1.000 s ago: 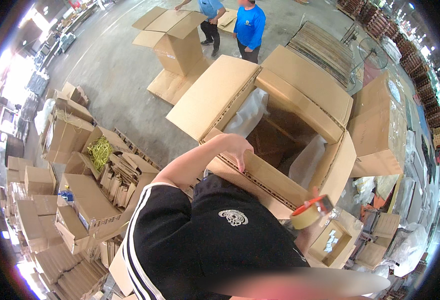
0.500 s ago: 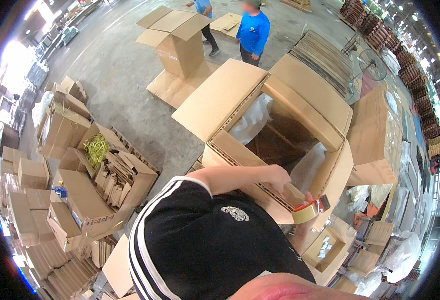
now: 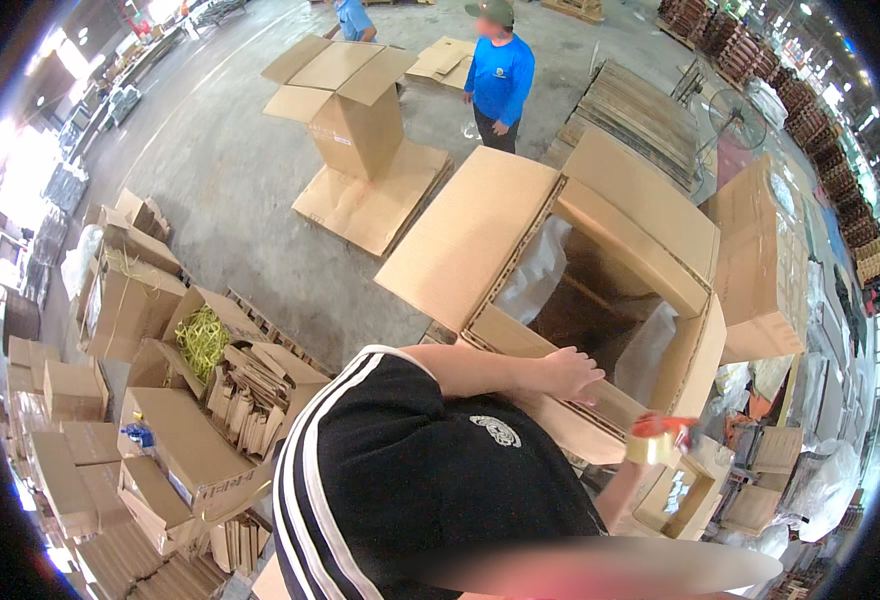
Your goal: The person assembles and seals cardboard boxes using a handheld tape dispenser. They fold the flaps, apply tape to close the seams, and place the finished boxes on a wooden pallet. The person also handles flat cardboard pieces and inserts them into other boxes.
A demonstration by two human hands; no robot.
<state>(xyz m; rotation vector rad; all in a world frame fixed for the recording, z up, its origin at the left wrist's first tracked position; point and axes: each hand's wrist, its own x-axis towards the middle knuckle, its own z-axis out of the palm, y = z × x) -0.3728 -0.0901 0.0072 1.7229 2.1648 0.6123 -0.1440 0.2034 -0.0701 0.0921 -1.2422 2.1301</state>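
In front of me stands a large open cardboard carton (image 3: pixel 700 350) with its flaps folded outward. A dark brown item (image 3: pixel 600 280) lies deep inside, with white foam sheets (image 3: pixel 535 272) along the inner walls. My left hand (image 3: pixel 572 374) lies over the carton's near edge, fingers stretched out and holding nothing. To its right, my right hand (image 3: pixel 628 480) grips a red tape dispenser (image 3: pixel 672 428) with a roll of tape, just outside the near right corner. Motion smears the dispenser, and the roll hides most of that hand's fingers.
A tall open carton (image 3: pixel 355 130) stands on flat cardboard ahead, near a person in blue (image 3: pixel 501 80). At left, a carton (image 3: pixel 195 470) adjoins cardboard scraps (image 3: pixel 250 390) and yellow strapping (image 3: pixel 202 342). Another big carton (image 3: pixel 760 260) and a fan (image 3: pixel 736 118) are right.
My right hand has moved the tape dispenser to the right and slightly down, away from my left hand. My left hand's fingers have straightened along the carton edge. My view has shifted a little.
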